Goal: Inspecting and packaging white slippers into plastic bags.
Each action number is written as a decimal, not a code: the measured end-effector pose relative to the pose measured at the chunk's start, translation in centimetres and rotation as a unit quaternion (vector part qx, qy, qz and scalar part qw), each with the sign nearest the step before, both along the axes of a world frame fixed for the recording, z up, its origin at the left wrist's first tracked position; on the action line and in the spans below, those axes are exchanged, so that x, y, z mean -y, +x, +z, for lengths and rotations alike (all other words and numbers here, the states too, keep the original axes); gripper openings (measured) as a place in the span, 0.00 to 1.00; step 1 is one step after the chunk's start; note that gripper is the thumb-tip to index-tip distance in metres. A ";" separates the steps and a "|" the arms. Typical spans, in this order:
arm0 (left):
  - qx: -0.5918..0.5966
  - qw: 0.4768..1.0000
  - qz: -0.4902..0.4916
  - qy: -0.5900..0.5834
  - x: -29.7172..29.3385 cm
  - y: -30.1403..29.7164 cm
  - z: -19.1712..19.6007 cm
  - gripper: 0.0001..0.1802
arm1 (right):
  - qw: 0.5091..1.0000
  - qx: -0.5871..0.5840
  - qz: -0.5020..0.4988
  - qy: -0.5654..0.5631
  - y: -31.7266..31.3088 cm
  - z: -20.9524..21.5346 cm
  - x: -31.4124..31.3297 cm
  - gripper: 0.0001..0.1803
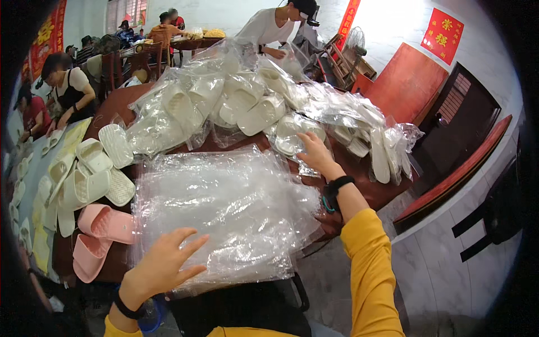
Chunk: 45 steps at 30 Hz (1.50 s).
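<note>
My left hand [163, 263] hovers over the near left part of a stack of clear plastic bags [224, 208], its fingers spread and nothing held. My right hand [316, 154] reaches past the stack's far right corner, fingers stretched out, over a bagged pair of cream slippers [293, 133]. Whether its fingertips touch that bag, I cannot tell. A large heap of bagged cream slippers [185, 106] lies beyond the stack. Beside the stack's left edge sits a pair of pink slippers [104, 230]. Several loose cream slippers [84, 185] lie farther left.
The brown table [115, 264] holds all this. Across the heap a person in white [272, 27] handles a plastic bag. Another person [70, 87] stands at the left beside a table with slippers. A reddish wooden board [398, 81] leans by a dark door [457, 121] at right.
</note>
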<state>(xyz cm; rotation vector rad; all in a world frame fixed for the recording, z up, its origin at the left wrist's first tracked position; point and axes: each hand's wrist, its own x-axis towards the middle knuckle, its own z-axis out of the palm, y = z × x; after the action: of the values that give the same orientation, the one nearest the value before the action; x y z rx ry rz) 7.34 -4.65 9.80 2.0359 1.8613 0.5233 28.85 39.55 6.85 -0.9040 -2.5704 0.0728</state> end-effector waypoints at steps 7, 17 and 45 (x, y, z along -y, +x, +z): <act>-0.173 0.982 -0.067 0.029 -3.2 -3.1 -6.4 0.33 | 0.971 0.224 -0.082 0.033 -7.1 -5.0 -1.9 0.49; -0.230 0.972 -0.026 0.046 -2.9 -3.3 -7.6 0.39 | 0.984 -0.112 -0.091 0.100 -3.1 0.2 -4.6 0.09; -0.080 0.979 -0.041 0.181 -6.2 -5.4 -14.8 0.39 | 0.865 -0.035 0.454 -0.210 -10.3 23.1 26.4 0.50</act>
<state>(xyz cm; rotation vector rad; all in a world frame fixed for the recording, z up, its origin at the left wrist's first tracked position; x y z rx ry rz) 1.92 1.53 -4.97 2.4429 1.8701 0.7400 18.54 13.15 29.91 0.2769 -2.7088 0.9336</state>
